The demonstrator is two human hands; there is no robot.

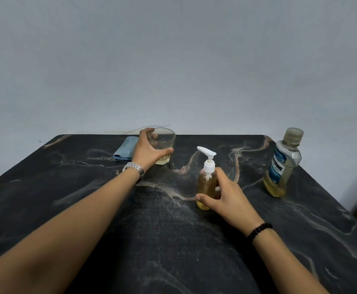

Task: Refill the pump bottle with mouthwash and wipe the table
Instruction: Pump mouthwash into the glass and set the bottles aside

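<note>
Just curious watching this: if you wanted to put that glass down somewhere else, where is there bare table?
Bare table lies left of the left hand, and between the pump bottle and mouthwash bottle. It is crowded where the glass meets the blue cloth.

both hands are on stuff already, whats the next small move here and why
Probably unscrew the pump top. The right hand grips the pump bottle, whose white pump is on, so nothing can go in yet. The left hand grips the glass, which holds a little yellowish liquid at the bottom. The mouthwash bottle stands capped at the right.
</note>
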